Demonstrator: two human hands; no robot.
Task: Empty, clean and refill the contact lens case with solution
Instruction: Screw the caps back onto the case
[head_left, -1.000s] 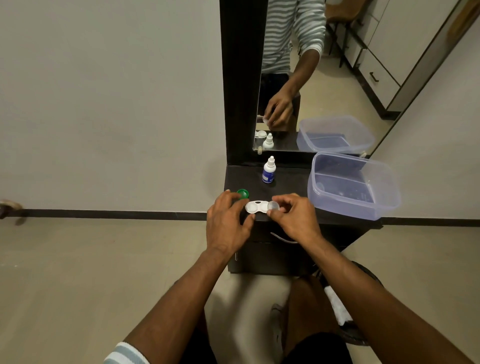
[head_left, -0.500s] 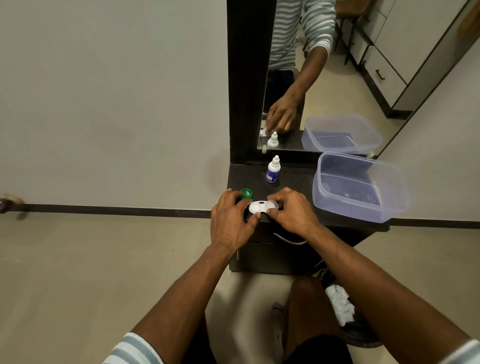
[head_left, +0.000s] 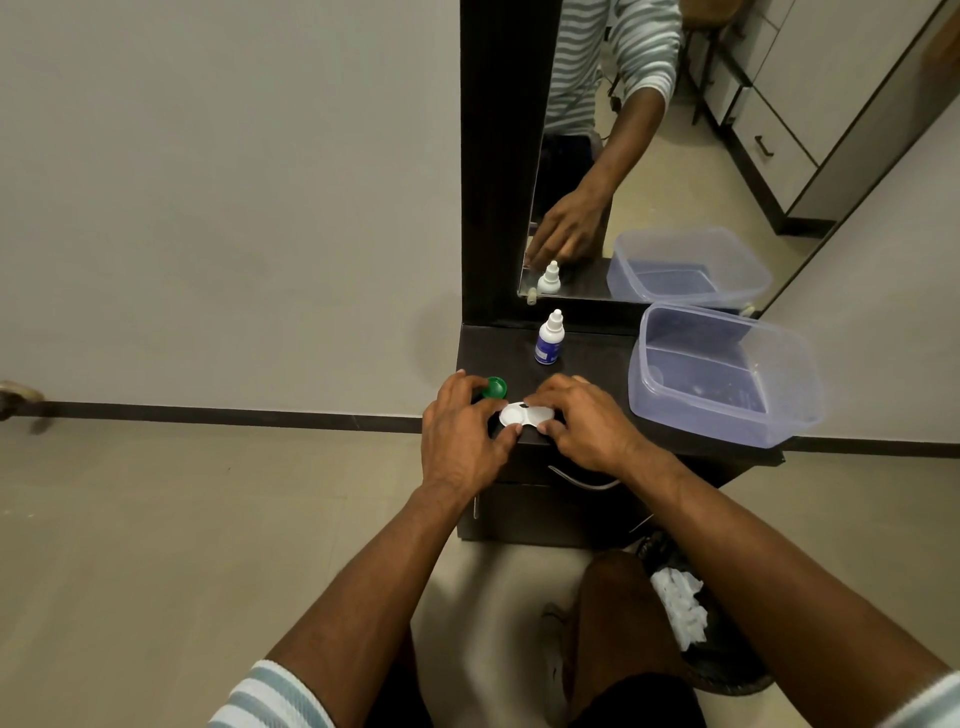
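A white two-well contact lens case (head_left: 523, 414) lies at the front edge of the dark cabinet top (head_left: 592, 358). My left hand (head_left: 460, 439) pinches its left end, thumb on the near rim. Its fingertips reach the green cap (head_left: 495, 387), which lies just left of and behind the case. My right hand (head_left: 584, 423) grips the right end, and its fingers cover most of the right well. The left well is uncovered and looks white inside. A small white solution bottle (head_left: 549, 339) with a blue label stands upright behind the case, near the mirror.
A clear plastic tub (head_left: 795, 374) sits on the right of the cabinet top, overhanging its edge. A mirror (head_left: 649, 156) rises behind and reflects an arm, the bottle and the tub. A dark bin with white tissue (head_left: 678, 613) stands on the floor by my right leg.
My right hand has closed in over the right well, where a clear round lid showed a second ago. The left hand stays on the left end of the case.
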